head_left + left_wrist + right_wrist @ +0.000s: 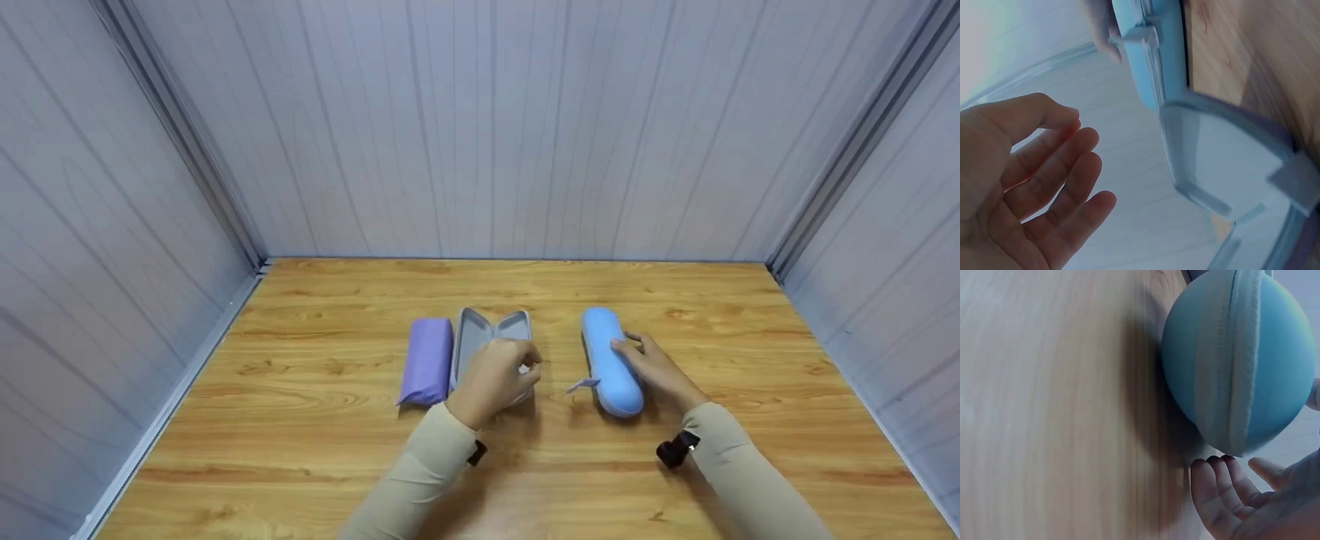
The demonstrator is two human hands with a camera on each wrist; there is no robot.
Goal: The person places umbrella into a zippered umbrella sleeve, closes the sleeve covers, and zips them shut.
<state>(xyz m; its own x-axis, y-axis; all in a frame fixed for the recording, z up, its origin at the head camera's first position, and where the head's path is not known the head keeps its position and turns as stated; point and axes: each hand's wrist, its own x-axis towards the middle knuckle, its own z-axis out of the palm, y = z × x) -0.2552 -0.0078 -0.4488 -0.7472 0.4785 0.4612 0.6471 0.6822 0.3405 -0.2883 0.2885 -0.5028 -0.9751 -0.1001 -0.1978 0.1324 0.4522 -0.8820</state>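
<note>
A blue rounded zip case (609,360) lies lengthwise on the wooden table, a small tab (583,384) sticking out from its left side. At its right side is my right hand (661,373), thumb at the top surface and relaxed fingers beside it. In the right wrist view, the fingertips (1203,467) are right at the edge of the case's zipped side. My left hand (496,379) hovers over an opened case with a grey lining (471,337), partly hiding it. The left wrist view shows that hand's fingers (1081,174) loosely curved, with nothing between them.
Directly left of the opened case lies a flat purple pouch-like item (427,360). Pale panelled walls (491,135) enclose the table (315,450) at the back and on both sides. Each wrist wears a small black device (677,448).
</note>
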